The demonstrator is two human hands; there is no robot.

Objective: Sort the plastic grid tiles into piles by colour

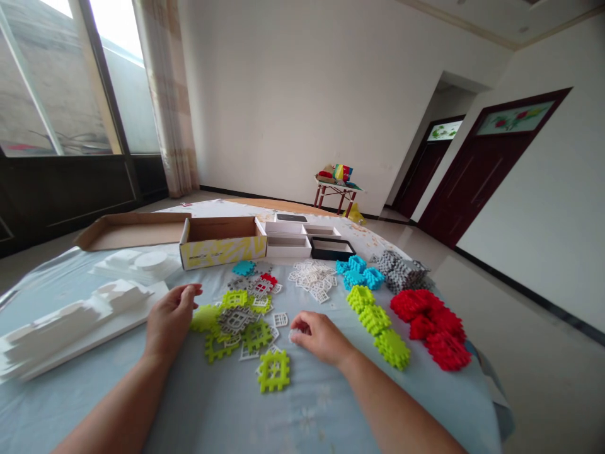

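My left hand (pixel 172 312) is at the left edge of a mixed heap of building pieces, its fingers curled together; what they hold, if anything, is hidden. Right by it lies a lime green tile (pixel 205 318). On the heap's other side my right hand (pixel 321 337) is closed, thumb and fingers on a small white window piece (pixel 293 337) low over the cloth. Grey lattice tiles (pixel 237 320), green frames (pixel 274 371), a blue tile (pixel 244 268) and a red piece (pixel 269 279) make up the heap. Another white window piece (pixel 280 320) lies between my hands.
Sorted groups stand beyond my right hand: white window pieces (pixel 314 277), blue (pixel 360 272), grey (pixel 401 271), green (pixel 377 321) and red tiles (pixel 430 321). A cardboard box (pixel 223 251), white trays (pixel 288 246) and a black tray (pixel 332 248) are behind. White foam packing (pixel 80 315) lies left.
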